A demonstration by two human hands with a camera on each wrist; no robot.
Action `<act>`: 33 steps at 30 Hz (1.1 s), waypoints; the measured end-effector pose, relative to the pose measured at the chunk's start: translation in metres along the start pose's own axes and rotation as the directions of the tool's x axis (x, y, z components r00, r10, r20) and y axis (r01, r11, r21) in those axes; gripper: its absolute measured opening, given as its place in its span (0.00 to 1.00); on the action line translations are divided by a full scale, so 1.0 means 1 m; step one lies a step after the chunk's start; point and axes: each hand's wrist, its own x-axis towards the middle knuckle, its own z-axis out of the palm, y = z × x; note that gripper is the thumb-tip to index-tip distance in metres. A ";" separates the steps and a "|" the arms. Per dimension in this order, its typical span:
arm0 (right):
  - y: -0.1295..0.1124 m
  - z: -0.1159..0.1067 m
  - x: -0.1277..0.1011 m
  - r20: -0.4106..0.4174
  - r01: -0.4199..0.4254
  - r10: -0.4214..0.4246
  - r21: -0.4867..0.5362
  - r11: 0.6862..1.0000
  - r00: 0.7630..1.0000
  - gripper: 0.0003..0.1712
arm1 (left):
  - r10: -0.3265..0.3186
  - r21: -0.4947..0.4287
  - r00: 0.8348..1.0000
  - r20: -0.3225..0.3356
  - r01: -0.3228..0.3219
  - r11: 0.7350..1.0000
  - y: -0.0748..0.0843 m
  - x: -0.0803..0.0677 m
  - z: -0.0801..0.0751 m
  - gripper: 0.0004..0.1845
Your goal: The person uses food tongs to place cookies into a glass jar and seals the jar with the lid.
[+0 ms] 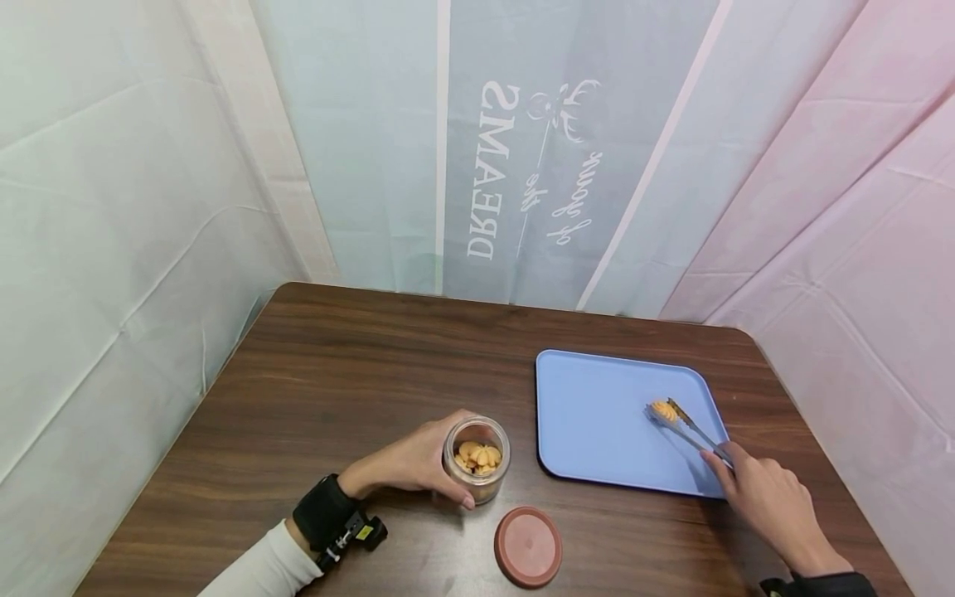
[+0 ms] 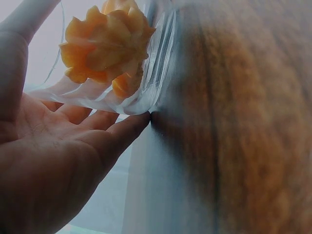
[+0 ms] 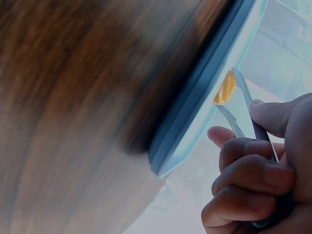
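My left hand (image 1: 414, 464) curls round a clear glass jar (image 1: 477, 461) of orange cookies standing upright on the brown table (image 1: 336, 390). In the left wrist view the palm and fingers (image 2: 114, 136) press against the jar (image 2: 146, 83), with cookies (image 2: 105, 41) showing through the glass. My right hand (image 1: 768, 497) grips metal tongs (image 1: 690, 431) whose tips pinch one orange cookie (image 1: 662, 410) over the blue tray (image 1: 597, 414). In the right wrist view, the tongs (image 3: 246, 105) clamp the cookie (image 3: 225, 88) just above the tray (image 3: 204, 97).
A round reddish-pink lid (image 1: 528, 546) lies flat on the table in front of the jar, between my hands. Pale fabric walls enclose the table at the back and sides. The tray sits near the table's right edge.
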 end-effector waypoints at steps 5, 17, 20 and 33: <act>-0.003 -0.002 -0.001 -0.019 0.015 -0.015 0.002 1.000 1.000 0.25 | -0.004 0.005 1.000 0.002 0.004 1.000 0.000 0.000 0.000 0.51; -0.013 -0.009 -0.008 -0.086 0.080 -0.079 0.011 0.997 0.993 0.23 | -0.003 0.008 1.000 -0.005 0.003 1.000 0.001 -0.001 0.000 0.51; -0.016 -0.011 -0.010 -0.125 0.108 -0.107 0.004 0.994 0.986 0.21 | -0.006 0.008 1.000 -0.005 0.006 1.000 0.002 0.000 0.000 0.51; -0.027 -0.016 -0.017 -0.203 0.169 -0.168 -0.016 0.986 0.965 0.17 | 0.000 0.021 1.000 -0.010 0.000 1.000 0.005 -0.001 0.001 0.51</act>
